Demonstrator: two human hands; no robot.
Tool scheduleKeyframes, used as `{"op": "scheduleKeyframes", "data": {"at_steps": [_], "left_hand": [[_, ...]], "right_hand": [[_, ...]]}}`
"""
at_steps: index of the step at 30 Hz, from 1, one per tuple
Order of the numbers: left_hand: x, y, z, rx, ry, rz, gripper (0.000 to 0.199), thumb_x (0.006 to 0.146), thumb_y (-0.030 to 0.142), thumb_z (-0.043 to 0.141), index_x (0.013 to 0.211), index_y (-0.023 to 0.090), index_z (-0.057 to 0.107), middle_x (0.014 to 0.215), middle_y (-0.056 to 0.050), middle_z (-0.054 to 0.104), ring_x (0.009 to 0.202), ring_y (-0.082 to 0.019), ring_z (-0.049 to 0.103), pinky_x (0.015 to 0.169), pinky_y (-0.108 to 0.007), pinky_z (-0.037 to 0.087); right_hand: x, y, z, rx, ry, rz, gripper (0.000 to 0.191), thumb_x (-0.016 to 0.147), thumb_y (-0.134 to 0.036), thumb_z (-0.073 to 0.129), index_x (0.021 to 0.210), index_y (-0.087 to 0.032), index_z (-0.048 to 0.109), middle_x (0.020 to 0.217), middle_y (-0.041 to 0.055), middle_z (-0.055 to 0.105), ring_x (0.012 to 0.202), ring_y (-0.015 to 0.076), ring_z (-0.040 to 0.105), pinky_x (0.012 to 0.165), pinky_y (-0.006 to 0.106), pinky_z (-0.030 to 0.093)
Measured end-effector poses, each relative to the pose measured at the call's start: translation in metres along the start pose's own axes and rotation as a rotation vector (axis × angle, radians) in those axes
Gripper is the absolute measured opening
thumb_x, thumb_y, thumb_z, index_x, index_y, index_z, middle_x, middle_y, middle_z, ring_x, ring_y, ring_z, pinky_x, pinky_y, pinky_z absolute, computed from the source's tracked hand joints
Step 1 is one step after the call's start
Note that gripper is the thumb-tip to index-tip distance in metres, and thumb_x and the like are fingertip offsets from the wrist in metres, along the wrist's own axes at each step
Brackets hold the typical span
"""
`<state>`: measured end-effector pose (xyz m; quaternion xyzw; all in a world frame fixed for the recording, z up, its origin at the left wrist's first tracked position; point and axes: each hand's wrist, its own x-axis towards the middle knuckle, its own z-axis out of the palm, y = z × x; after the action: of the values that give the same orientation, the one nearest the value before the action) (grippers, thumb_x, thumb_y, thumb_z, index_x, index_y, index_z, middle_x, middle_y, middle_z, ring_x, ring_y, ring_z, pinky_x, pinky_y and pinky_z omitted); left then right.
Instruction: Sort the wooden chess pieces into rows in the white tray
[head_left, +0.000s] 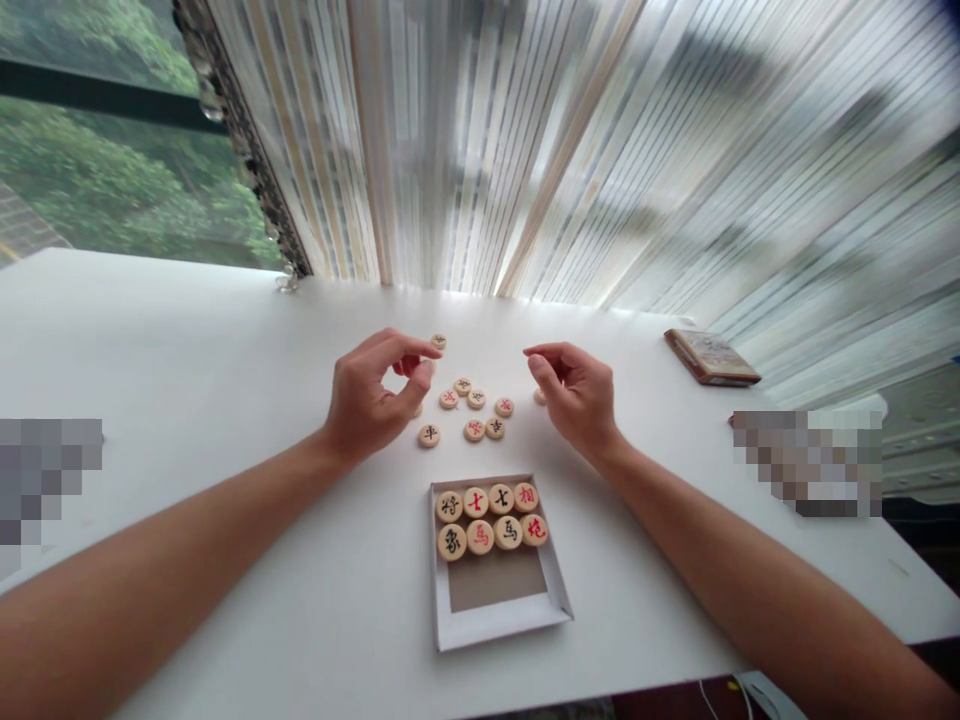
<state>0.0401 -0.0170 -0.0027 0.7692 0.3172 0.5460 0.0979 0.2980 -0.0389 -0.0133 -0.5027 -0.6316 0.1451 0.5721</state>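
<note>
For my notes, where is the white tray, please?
In the head view, the white tray lies at lower centre, just below the loose pieces.

Soft daylight comes through the window and striped curtain, leaving the white bench bright, with faint shadows. The curtain smears rightward; wide-angle stretch distorts the edges; pixelation hides patches either side.

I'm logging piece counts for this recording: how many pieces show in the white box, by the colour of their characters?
Pieces with red characters: 4
Pieces with black characters: 4
Total showing in the white box: 8
</note>
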Motion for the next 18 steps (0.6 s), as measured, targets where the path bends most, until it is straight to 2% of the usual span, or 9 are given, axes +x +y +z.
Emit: {"op": "scheduleKeyframes", "data": {"at_steps": [7,10,15,18], "left_hand": [[-0.004,0.001,0.008,0.018,-0.060,-0.004,0.016,0.092,0.012,0.063,0.089,0.015,0.079,0.076,-0.002,0.070,0.068,-0.014,0.064,0.071,-0.027,0.053],[-0.004,0.001,0.008,0.022,-0.050,-0.059,0.016,0.092,0.014,0.063,0.090,0.016,0.079,0.079,-0.003,0.074,0.071,-0.015,0.067,0.072,-0.028,0.053],[-0.003,-0.005,0.006,-0.027,0.002,-0.262,0.017,0.093,0.021,0.063,0.090,0.017,0.079,0.086,-0.004,0.080,0.076,-0.017,0.071,0.075,-0.029,0.055],[-0.003,-0.007,0.007,-0.064,0.015,-0.337,0.018,0.093,0.023,0.063,0.092,0.016,0.080,0.088,-0.005,0.081,0.078,-0.018,0.072,0.075,-0.030,0.055]], "right_hand": [[-0.020,-0.003,-0.016,-0.090,-0.065,-0.194,0.020,0.102,-0.028,0.061,0.096,-0.020,0.079,0.075,0.0013,0.069,0.063,0.0158,0.059,0.062,0.032,0.046],[-0.023,-0.001,-0.016,0.017,-0.061,-0.140,0.027,0.106,-0.033,0.056,0.101,-0.021,0.079,0.077,0.0023,0.070,0.068,0.0181,0.062,0.065,0.033,0.045],[-0.021,0.009,-0.013,0.358,0.074,0.022,0.038,0.107,-0.044,0.047,0.105,-0.021,0.077,0.074,0.0029,0.068,0.063,0.0190,0.055,0.058,0.033,0.036],[-0.019,0.012,-0.012,0.401,0.109,0.064,0.039,0.105,-0.049,0.049,0.103,-0.021,0.076,0.073,0.0030,0.068,0.060,0.0186,0.052,0.055,0.033,0.033]]}}
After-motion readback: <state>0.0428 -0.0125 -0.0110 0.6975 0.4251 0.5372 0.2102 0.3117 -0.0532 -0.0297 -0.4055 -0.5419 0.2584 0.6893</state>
